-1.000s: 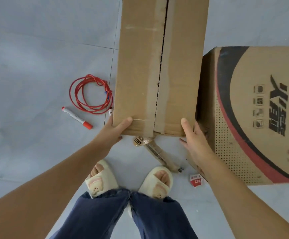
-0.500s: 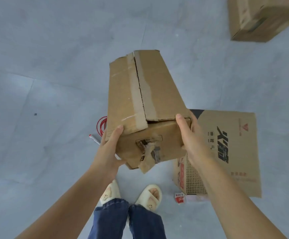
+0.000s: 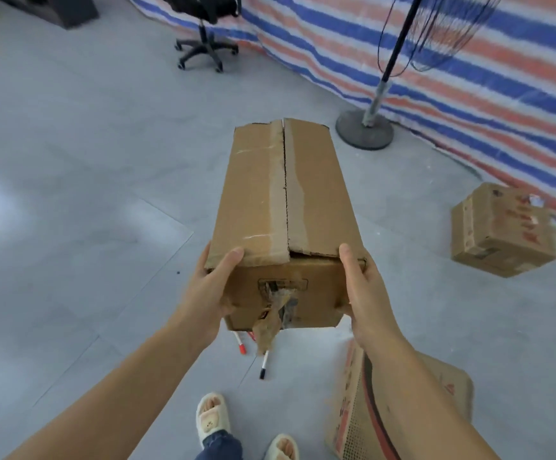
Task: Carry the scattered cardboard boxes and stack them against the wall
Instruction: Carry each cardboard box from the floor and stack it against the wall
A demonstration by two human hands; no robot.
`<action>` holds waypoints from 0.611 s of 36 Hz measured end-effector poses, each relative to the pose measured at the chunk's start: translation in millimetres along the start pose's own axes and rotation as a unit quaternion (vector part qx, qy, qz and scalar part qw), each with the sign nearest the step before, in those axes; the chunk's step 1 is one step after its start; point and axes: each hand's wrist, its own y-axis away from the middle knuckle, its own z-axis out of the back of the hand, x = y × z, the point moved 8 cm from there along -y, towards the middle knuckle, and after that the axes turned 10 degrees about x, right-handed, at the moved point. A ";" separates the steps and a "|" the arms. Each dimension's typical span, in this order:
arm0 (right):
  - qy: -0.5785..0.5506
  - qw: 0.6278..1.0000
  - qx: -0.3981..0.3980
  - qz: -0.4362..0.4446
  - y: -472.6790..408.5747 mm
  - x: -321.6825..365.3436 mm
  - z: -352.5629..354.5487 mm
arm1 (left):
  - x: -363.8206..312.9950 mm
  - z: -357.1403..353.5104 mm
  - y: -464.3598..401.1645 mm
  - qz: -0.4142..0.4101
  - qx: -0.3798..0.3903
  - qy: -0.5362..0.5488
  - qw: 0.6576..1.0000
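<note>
A long brown cardboard box (image 3: 286, 200) with a taped top seam is lifted off the floor, held level in front of me. My left hand (image 3: 212, 287) grips its near left corner and my right hand (image 3: 363, 287) grips its near right corner. Torn tape hangs from the box's near end. A large printed box (image 3: 349, 410) lies on the floor at the lower right, partly behind my right arm. A smaller printed box (image 3: 502, 230) sits on the floor at the right, close to the striped tarpaulin wall (image 3: 469, 61).
A fan stand with a round base (image 3: 364, 127) stands before the tarpaulin. An office chair (image 3: 205, 44) is at the far back. Two marker pens (image 3: 263, 363) lie on the grey tiled floor under the held box. My slippered feet (image 3: 212, 416) are at the bottom.
The long box has been raised from the floor to chest height in both hands. My view has tilted up from the floor toward the striped wall.
</note>
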 end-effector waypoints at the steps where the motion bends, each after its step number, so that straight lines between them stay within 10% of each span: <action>1: 0.000 1.000 0.008 0.008 4.2 10.1 -11.3 | -13.1 7.4 8.6 -0.012 -0.005 0.002 1.000; 22: 0.068 0.968 0.222 0.097 21.4 142.9 -367.5 | -186.5 283.0 107.9 -0.140 -0.184 0.103 0.967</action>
